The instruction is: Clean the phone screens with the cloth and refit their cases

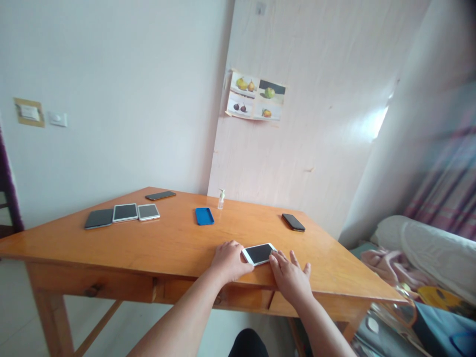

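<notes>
A white smartphone (259, 254) with a dark screen lies face up near the front edge of the wooden table (178, 248). Around its left end, my left hand (231, 260) is closed, thumb at the near corner and fingers at the far side. My right hand (292, 277) rests at the phone's right end with its fingers spread, the fingertips touching the near right corner. Farther back stands a blue phone case (204, 216), lying flat with its hollow side up. To the right lies a black phone (293, 222).
At the left are a dark tablet (99, 218), a white tablet (125, 212), a smaller white device (148, 212) and another dark phone (160, 195). A small clear pump bottle (221, 200) stands upright near the wall. A bed with bedding (420, 243) is at the right.
</notes>
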`<move>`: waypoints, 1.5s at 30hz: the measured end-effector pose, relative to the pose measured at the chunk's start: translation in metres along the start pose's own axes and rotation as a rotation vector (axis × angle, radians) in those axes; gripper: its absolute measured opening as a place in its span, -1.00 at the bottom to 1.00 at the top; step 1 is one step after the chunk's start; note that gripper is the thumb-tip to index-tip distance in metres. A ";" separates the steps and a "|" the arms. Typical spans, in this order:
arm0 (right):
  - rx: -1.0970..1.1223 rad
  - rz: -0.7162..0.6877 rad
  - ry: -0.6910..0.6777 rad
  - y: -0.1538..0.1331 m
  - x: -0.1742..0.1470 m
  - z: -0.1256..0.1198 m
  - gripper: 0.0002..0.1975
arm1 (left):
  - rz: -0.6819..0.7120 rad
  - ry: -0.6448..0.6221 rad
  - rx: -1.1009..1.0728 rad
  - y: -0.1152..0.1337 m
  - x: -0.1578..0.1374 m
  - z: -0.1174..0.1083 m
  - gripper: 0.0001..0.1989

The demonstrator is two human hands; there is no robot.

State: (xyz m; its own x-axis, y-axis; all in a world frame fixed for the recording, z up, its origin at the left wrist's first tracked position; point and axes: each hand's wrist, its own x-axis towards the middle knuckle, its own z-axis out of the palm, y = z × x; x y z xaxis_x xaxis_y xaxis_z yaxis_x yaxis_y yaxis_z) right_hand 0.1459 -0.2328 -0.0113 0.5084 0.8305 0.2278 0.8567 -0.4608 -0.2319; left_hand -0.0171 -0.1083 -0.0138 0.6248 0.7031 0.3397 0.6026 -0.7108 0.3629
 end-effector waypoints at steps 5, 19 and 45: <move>0.119 -0.290 -0.081 -0.032 -0.018 0.003 -0.46 | -0.003 -0.007 -0.016 0.001 -0.002 -0.003 -0.63; 0.091 -0.181 -0.080 -0.030 -0.004 0.000 -0.49 | -0.021 -0.032 -0.002 0.004 -0.003 -0.006 -0.67; -0.040 -0.077 -0.115 -0.016 0.029 -0.005 -0.49 | -0.025 -0.010 -0.010 0.003 -0.003 -0.004 -0.64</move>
State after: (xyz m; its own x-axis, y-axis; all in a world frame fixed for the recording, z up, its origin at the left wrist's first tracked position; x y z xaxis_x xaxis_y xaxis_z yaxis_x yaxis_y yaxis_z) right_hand 0.1477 -0.2030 0.0042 0.4298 0.8931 0.1331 0.8966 -0.4047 -0.1795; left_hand -0.0191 -0.1128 -0.0105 0.6142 0.7205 0.3219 0.6134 -0.6926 0.3796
